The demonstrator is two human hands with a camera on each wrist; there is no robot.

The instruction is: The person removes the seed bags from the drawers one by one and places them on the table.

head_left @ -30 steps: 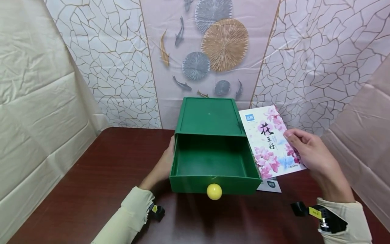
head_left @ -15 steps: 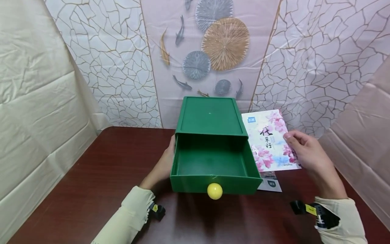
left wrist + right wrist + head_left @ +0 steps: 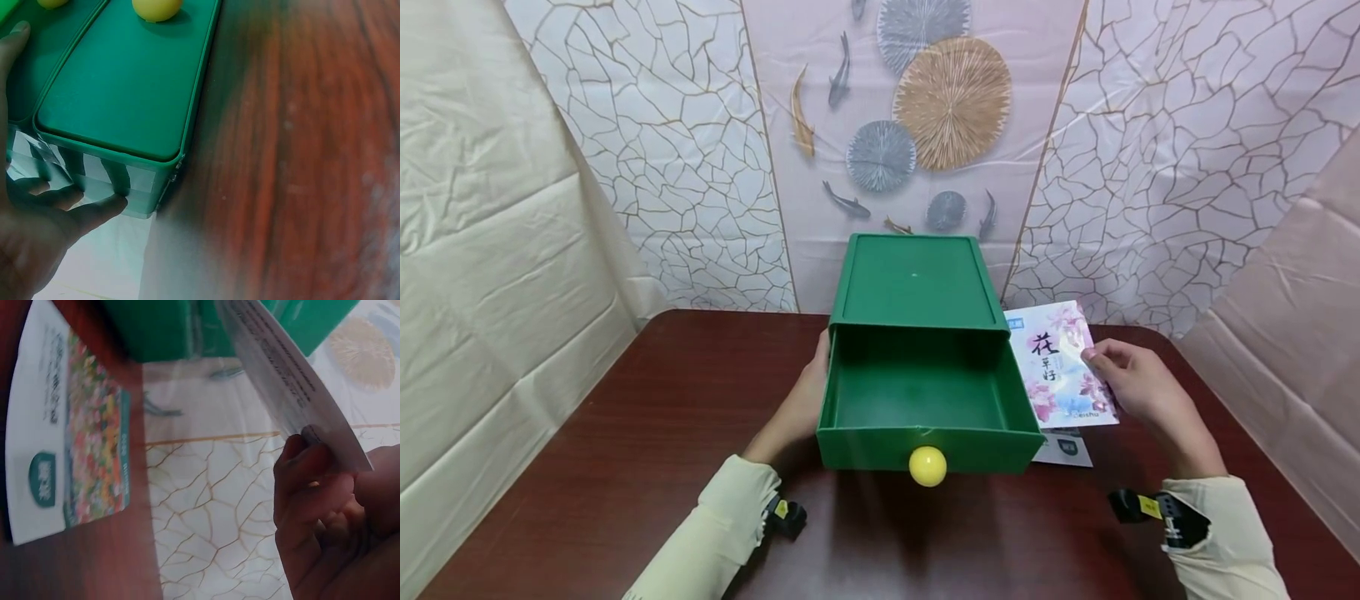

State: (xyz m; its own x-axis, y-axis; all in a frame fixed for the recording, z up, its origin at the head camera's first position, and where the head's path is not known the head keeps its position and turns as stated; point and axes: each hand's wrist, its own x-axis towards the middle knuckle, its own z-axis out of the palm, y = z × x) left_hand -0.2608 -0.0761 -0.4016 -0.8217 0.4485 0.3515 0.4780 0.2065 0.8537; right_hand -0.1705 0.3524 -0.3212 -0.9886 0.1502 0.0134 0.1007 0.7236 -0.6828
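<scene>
A green drawer box (image 3: 922, 279) stands mid-table with its front drawer (image 3: 917, 392) pulled out and nothing inside; a yellow ball knob (image 3: 927, 466) is on the drawer front. My left hand (image 3: 805, 392) rests on the box's left side; the left wrist view shows its fingers (image 3: 100, 212) spread, touching the box wall. With thumb and fingers, my right hand (image 3: 1146, 396) pinches the right edge of a white packet with pink flowers (image 3: 1056, 367). Under it on the table lies another packet, mostly covered (image 3: 1067, 449), its colourful flower picture (image 3: 94, 437) showing in the right wrist view.
A dark red-brown table (image 3: 700, 400) carries everything. Patterned cloth (image 3: 685, 125) hangs behind the box, and plain pale cloth (image 3: 482, 250) stands at the left side, with more cloth (image 3: 1292, 333) at the right.
My right hand has moved down and slightly left, bringing the pink-flowered packet lower, beside the box and over the other packet. My left hand has kept its place on the box.
</scene>
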